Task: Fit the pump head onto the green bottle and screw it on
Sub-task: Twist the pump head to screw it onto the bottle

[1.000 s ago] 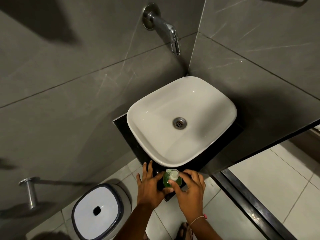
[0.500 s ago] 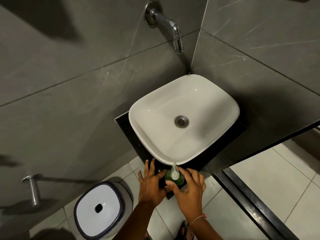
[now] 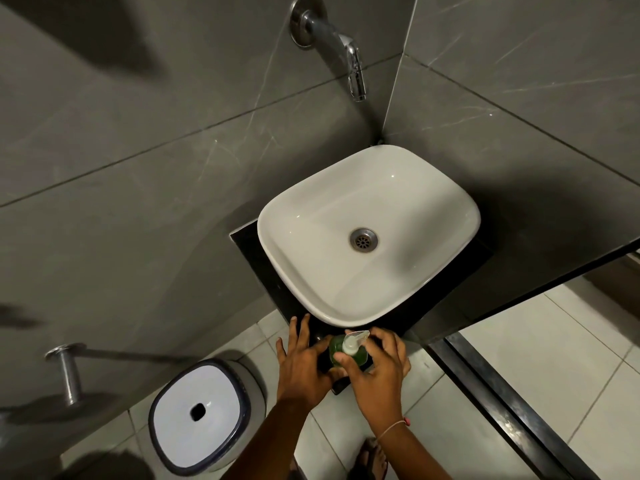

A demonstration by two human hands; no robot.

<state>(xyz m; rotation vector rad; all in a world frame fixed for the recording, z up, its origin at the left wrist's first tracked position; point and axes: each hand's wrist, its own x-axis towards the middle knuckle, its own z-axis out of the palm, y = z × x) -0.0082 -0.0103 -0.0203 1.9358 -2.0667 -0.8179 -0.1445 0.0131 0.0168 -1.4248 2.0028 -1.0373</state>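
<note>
Your left hand (image 3: 304, 362) is bracing the green bottle (image 3: 348, 355); your right hand (image 3: 375, 367) is gripping the seated pump head (image 3: 353, 341), tightening probably unfinished.

A dark, glossy bench (image 3: 263, 271) juts from the corner of the grey tiled walls. A white basin (image 3: 311, 237) sits on it and covers most of its top. At the bench's near corner, just in front of the basin's rim, stands the green bottle (image 3: 360, 356), upright.
</note>
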